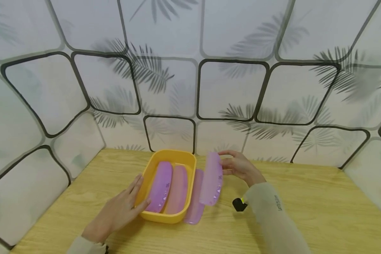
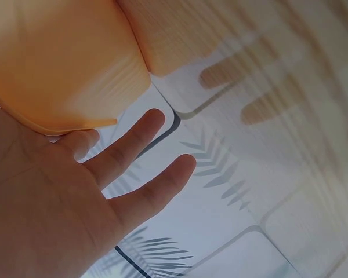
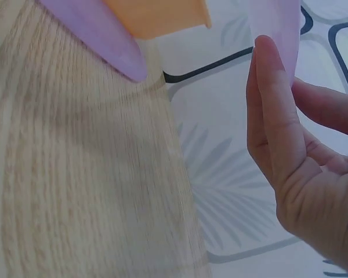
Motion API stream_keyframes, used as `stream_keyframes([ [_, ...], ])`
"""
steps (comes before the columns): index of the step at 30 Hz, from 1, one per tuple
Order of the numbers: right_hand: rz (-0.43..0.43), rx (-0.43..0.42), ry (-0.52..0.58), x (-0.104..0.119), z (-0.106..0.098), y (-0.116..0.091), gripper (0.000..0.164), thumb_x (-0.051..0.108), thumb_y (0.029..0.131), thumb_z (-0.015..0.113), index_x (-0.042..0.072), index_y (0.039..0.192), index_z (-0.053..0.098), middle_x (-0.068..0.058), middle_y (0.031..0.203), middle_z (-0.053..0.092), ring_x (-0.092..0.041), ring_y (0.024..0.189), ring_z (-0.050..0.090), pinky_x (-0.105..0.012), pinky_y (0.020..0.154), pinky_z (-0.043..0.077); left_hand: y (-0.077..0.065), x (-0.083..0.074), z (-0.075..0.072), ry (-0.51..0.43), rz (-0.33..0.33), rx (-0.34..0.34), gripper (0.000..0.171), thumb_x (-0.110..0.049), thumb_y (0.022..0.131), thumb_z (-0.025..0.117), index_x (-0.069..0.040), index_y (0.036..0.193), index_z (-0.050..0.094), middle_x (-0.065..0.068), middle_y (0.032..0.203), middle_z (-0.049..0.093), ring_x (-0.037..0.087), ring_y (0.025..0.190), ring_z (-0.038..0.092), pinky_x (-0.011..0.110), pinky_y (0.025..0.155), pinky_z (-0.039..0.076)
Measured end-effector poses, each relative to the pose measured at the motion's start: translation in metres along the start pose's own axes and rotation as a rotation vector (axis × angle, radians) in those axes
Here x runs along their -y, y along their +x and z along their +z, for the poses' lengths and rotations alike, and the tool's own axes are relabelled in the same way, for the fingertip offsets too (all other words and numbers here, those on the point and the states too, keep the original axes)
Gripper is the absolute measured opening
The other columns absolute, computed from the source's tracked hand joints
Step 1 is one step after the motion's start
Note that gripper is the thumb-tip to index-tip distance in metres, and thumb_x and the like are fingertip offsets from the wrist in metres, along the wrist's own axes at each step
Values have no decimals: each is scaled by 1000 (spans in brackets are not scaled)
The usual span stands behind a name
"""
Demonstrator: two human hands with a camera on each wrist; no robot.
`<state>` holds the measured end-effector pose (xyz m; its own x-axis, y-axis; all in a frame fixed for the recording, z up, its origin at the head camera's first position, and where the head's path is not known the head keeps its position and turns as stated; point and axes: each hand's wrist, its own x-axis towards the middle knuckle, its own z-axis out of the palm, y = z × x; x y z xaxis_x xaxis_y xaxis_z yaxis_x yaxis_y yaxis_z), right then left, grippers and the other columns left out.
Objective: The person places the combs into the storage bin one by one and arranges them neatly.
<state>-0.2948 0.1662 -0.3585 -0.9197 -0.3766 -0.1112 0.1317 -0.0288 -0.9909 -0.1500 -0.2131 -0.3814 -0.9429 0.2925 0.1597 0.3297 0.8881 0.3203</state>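
A yellow plastic tub [image 1: 163, 219] holds two purple combs: a darker one [image 1: 160, 187] at left and a paler one [image 1: 177, 188] beside it. My left hand [image 1: 119, 208] rests against the tub's left side, with its thumb over the near-left rim. In the left wrist view its fingers [image 2: 148, 191] are straight and spread beside the tub wall [image 2: 64, 63]. With fingertips and thumb, my right hand [image 1: 239, 167] pinches the edge of a pale purple comb [image 1: 211, 180], held raised right of the tub. Another purple comb [image 1: 195, 208] lies below it on the table, partly covered.
A small black object [image 1: 239, 204] with a yellow-green part is near the right sleeve; the sleeve partly hides it. The wood-grain table [image 1: 320, 204] meets walls patterned with leaves and rounded outlines [image 1: 231, 90] at the back and sides.
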Motion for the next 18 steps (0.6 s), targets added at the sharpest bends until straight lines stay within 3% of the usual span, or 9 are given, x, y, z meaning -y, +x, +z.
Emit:
stream_keyframes([
  [9, 6, -8, -20, 2, 12, 1, 50, -5, 100, 53, -12, 146, 36, -10, 102, 64, -16, 85, 66, -31, 75, 60, 8, -5, 2, -16, 27, 14, 79, -49, 105, 48, 6, 157, 26, 22, 163, 25, 46, 136, 44, 59, 104, 44],
  [18, 19, -6, -26, 1, 33, 12, 49, -7, 98, 53, -11, 145, 39, -13, 104, 64, -17, 83, 66, -31, 74, 61, 1, 1, 1, 3, 7, -8, 80, -50, 104, 51, 6, 156, 28, 21, 162, 28, 47, 133, 47, 60, 100, 47],
])
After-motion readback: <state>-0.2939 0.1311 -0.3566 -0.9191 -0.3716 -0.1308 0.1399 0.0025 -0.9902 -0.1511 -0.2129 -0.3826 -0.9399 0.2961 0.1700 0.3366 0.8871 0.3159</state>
